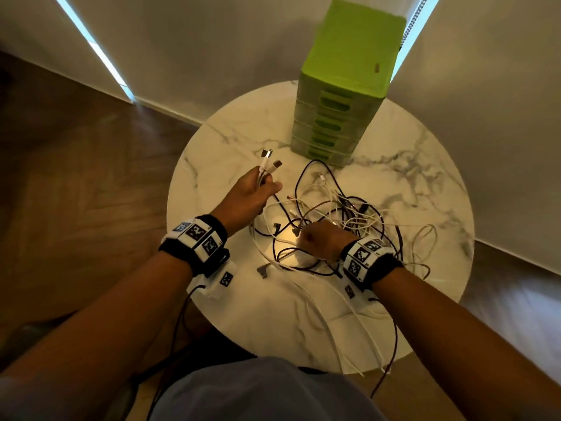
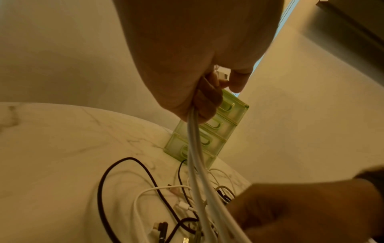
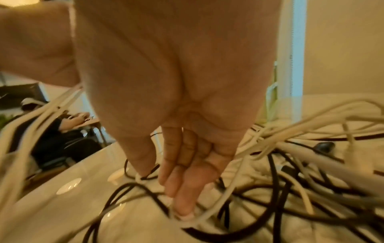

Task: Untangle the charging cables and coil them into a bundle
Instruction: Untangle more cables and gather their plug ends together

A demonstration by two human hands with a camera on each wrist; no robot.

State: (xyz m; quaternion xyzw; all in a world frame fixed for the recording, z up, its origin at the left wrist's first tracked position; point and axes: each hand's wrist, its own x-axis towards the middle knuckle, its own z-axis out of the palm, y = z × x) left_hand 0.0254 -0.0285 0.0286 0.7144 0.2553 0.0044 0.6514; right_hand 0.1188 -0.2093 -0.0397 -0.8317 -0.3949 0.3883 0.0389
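Observation:
A tangle of white and dark charging cables point(image 1: 334, 214) lies on a round marble table point(image 1: 409, 177). My left hand point(image 1: 258, 189) is raised left of the pile and grips a few white cables point(image 2: 195, 148). Their USB plugs point(image 1: 267, 154) stick up out of the fist. These strands run down from the left hand point(image 2: 197, 92) into the pile. My right hand point(image 1: 318, 238) is down in the middle of the tangle point(image 3: 290, 180). Its fingers point(image 3: 182, 197) point straight down, tips touching a white cable, and the thumb stands apart. No strand is visibly pinched.
A green drawer unit point(image 1: 349, 71) stands at the back of the table, just behind the pile. Some cables point(image 1: 349, 344) hang over the table's near edge. A loose dark plug point(image 1: 262, 270) lies near my left wrist. Another person point(image 3: 51, 131) sits in the background.

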